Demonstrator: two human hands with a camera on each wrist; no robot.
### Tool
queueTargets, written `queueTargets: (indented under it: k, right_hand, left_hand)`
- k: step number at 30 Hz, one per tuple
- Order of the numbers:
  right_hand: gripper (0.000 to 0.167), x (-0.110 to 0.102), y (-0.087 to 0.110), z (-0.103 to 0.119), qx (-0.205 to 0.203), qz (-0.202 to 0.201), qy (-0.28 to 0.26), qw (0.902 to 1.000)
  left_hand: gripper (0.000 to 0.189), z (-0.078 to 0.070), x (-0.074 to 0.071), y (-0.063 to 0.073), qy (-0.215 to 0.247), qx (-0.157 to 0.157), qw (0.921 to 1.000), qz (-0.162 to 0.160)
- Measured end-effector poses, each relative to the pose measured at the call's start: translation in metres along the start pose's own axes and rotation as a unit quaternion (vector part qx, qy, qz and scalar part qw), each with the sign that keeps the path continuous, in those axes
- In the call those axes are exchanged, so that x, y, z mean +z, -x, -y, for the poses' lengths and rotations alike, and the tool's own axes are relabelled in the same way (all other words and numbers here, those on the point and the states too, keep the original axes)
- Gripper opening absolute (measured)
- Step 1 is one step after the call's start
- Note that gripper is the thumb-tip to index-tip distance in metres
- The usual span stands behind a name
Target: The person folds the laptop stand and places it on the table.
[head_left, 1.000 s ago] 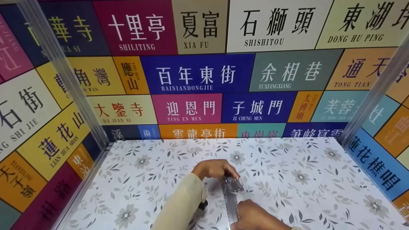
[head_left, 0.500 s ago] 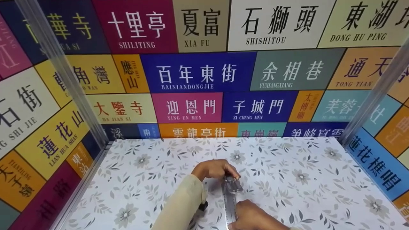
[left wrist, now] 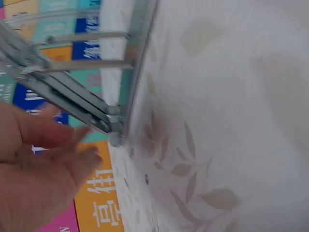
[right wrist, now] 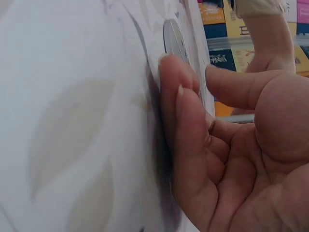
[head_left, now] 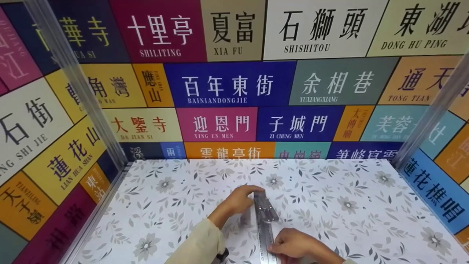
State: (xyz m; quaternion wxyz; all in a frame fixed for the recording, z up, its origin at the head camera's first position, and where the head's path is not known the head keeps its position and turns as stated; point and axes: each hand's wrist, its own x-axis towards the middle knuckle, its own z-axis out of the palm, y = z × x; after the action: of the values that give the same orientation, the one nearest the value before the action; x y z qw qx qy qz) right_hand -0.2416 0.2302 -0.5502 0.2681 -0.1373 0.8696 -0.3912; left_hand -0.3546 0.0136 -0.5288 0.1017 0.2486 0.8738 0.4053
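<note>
A silver metal folding piece lies on the table in the head view: a long flat strip with hinged arms at its far end. I cannot tell its exact kind. My left hand stretches over its far end from the left. In the left wrist view, the blurred fingers sit beside the raised metal linkage, with nothing visibly pinched. My right hand rests to the right of the strip, fingertips near its edge. The right wrist view shows thumb and fingers apart, loosely bent.
A white tabletop with a grey leaf and flower print spreads around the hands. Colourful sign panels rise behind it and at both sides. Clear upright strips stand at the two back corners.
My left hand has let go of the hinged arms and drawn back to their left, fingers straighter. My right hand has shifted slightly right, its fingers loosened from the strip. More metal shows.
</note>
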Motion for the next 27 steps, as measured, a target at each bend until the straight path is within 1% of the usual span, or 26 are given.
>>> queueTargets:
  k: [1, 2, 3, 4, 5, 6, 7, 8, 9, 10, 11, 13, 14, 15, 16, 17, 19, 23, 26, 27]
  right_hand:
    - [0.046, -0.002, 0.0, -0.001, 0.011, -0.003, -0.021, 0.9997]
    - [0.044, -0.004, 0.0, -0.002, 0.021, -0.009, -0.039, 0.999]
    - [0.042, -0.006, 0.0, -0.003, 0.029, -0.015, -0.056, 0.9979]
    - [0.04, -0.007, -0.001, -0.004, 0.035, -0.022, -0.073, 0.9965]
    - [0.039, -0.01, -0.002, -0.004, 0.041, -0.028, -0.094, 0.9943]
    - [0.037, -0.011, -0.003, -0.005, 0.046, -0.033, -0.118, 0.9914]
    - [0.038, -0.013, -0.004, -0.005, 0.051, -0.036, -0.142, 0.9879]
    - [0.042, -0.015, -0.005, -0.006, 0.058, -0.038, -0.169, 0.9831]
    - [0.049, -0.017, -0.007, -0.006, 0.067, -0.037, -0.198, 0.9772]
    - [0.057, -0.019, -0.008, -0.006, 0.076, -0.035, -0.228, 0.9701]
    - [0.067, -0.021, -0.01, -0.006, 0.086, -0.03, -0.258, 0.9618]
    - [0.089, -0.025, -0.013, -0.006, 0.1, -0.015, -0.308, 0.9461]
    - [0.099, -0.028, -0.014, -0.006, 0.105, -0.006, -0.327, 0.9392]
    - [0.104, -0.03, -0.015, -0.007, 0.108, 0.002, -0.343, 0.9331]
    - [0.108, -0.032, -0.016, -0.007, 0.108, 0.01, -0.357, 0.9277]
    - [0.109, -0.034, -0.017, -0.008, 0.107, 0.017, -0.37, 0.9229]
    - [0.109, -0.037, -0.018, -0.009, 0.101, 0.027, -0.392, 0.9141]
    - [0.104, -0.04, -0.021, -0.012, 0.093, 0.032, -0.428, 0.8986]
    - [0.101, -0.039, -0.024, -0.014, 0.086, 0.039, -0.446, 0.8899]
    - [0.1, -0.039, -0.025, -0.014, 0.085, 0.042, -0.451, 0.8875]
  left_hand:
    - [0.059, -0.001, -0.002, 0.005, 0.027, -0.018, 0.9992, -0.024]
    - [0.052, -0.002, -0.004, 0.009, 0.068, -0.037, 0.9962, -0.041]
    - [0.046, -0.003, -0.006, 0.014, 0.122, -0.062, 0.9894, -0.048]
    - [0.039, -0.004, -0.008, 0.019, 0.185, -0.089, 0.9774, -0.05]
    - [0.035, -0.005, -0.01, 0.024, 0.251, -0.118, 0.9595, -0.049]
    - [0.033, -0.005, -0.013, 0.029, 0.317, -0.146, 0.9362, -0.043]
    - [0.036, -0.005, -0.015, 0.033, 0.383, -0.172, 0.907, -0.036]
    - [0.042, -0.005, -0.017, 0.038, 0.444, -0.196, 0.874, -0.027]
    - [0.05, -0.005, -0.019, 0.042, 0.494, -0.215, 0.842, -0.017]
    - [0.058, -0.005, -0.02, 0.046, 0.534, -0.225, 0.8148, -0.009]
    - [0.067, -0.006, -0.02, 0.049, 0.567, -0.23, 0.7909, -0.002]
    - [0.08, -0.007, -0.019, 0.055, 0.609, -0.233, 0.7579, 0.013]
    - [0.084, -0.008, -0.017, 0.058, 0.622, -0.234, 0.7466, 0.018]
    - [0.088, -0.009, -0.014, 0.06, 0.632, -0.234, 0.7386, 0.021]
    - [0.09, -0.009, -0.012, 0.062, 0.639, -0.234, 0.7325, 0.021]
    - [0.091, -0.01, -0.009, 0.064, 0.642, -0.232, 0.7302, 0.022]
    - [0.093, -0.011, -0.003, 0.067, 0.645, -0.226, 0.7292, 0.023]
    - [0.098, -0.012, 0.007, 0.071, 0.652, -0.209, 0.7285, 0.027]
    - [0.101, -0.012, 0.013, 0.072, 0.653, -0.208, 0.7275, 0.027]
    - [0.102, -0.011, 0.015, 0.072, 0.652, -0.209, 0.7283, 0.028]
